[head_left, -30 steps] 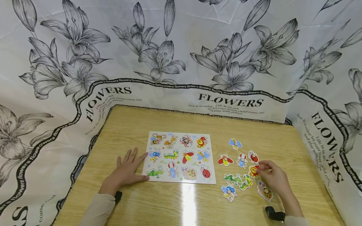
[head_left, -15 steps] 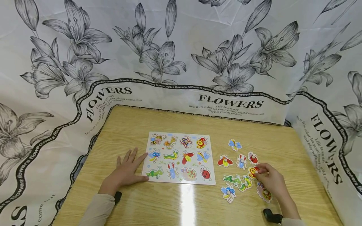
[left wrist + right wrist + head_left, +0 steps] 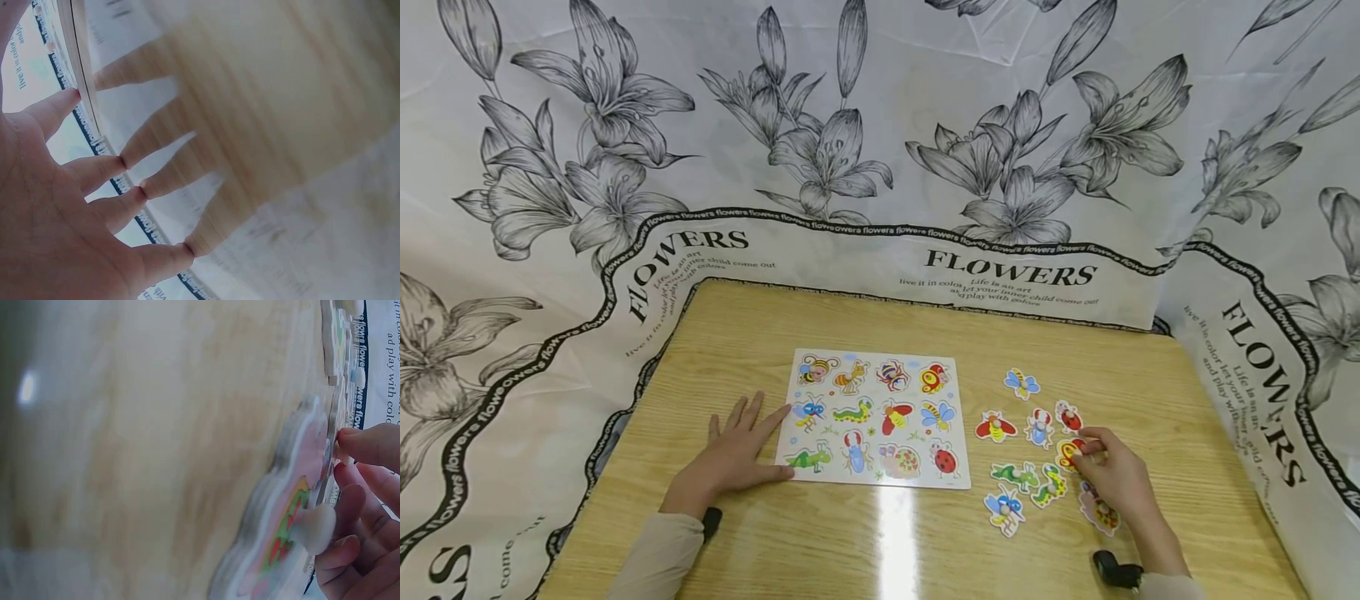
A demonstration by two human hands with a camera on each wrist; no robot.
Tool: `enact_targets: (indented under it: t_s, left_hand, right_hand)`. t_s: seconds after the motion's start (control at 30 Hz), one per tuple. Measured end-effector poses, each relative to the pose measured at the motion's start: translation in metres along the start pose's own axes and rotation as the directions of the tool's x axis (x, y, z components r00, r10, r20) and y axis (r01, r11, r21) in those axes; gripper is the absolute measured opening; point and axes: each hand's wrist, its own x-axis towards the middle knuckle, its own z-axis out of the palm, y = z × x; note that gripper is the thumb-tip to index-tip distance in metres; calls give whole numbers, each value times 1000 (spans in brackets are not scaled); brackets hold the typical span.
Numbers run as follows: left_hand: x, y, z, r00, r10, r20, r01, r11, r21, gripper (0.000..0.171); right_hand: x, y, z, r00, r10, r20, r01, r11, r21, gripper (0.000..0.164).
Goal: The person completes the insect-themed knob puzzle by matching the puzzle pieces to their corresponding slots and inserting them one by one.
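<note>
My left hand [image 3: 733, 454] lies with spread fingers on the table, index fingertip and thumb tip at the left edge of a white insect puzzle board [image 3: 874, 367]. The left wrist view shows its palm [image 3: 69, 219] and fingertips against the shiny wood. On the right, my right hand [image 3: 1122, 475] pinches the knob of a red and yellow butterfly puzzle piece [image 3: 1066, 456] between thumb and finger. A ladybug piece [image 3: 1069, 417] sits just beyond it. Partly under the hand is a pink snail-like piece [image 3: 1099, 510], its white knob [image 3: 315, 528] large in the right wrist view.
More knobbed pieces lie right of the board: a blue-winged insect [image 3: 1022, 383], a red-winged one [image 3: 996, 427], a blue beetle [image 3: 1040, 429], a grasshopper [image 3: 1015, 477], a caterpillar [image 3: 1049, 487] and a mosquito [image 3: 1004, 510]. Flower-printed cloth [image 3: 850, 183] surrounds the wooden table [image 3: 760, 321].
My right hand has shifted slightly left and now covers more of the snail-like piece, fingers still at the butterfly piece. The left hand and board have stayed put.
</note>
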Motion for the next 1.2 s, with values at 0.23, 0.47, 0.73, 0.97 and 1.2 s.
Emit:
enact_targets:
  t_s: [0.23, 0.47, 0.73, 0.97, 1.2]
  left_hand:
    - [0, 1, -1, 1000, 7, -4, -7, 1000, -5, 102]
    - [0, 2, -1, 1000, 10, -5, -10, 1000, -14, 103]
    - [-1, 1, -1, 1000, 8, -8, -8, 1000, -11, 102]
    - [-1, 1, -1, 1000, 3, -7, -3, 1000, -18, 103]
    - [0, -2, 0, 1000, 2, -7, -2, 1000, -16, 104]
  right_hand:
    - [0, -3, 0, 1000, 19, 10, -19, 1000, 17, 40]
    - [-1, -5, -3, 1000, 21, -22, -21, 999, 24, 35]
    - [8, -19, -2, 996, -29, -83, 34, 998, 50, 37]
    - [28, -39, 12, 995, -67, -75, 72, 995, 70, 38]
    - [44, -65, 27, 995, -89, -31, 93, 985, 148, 38]
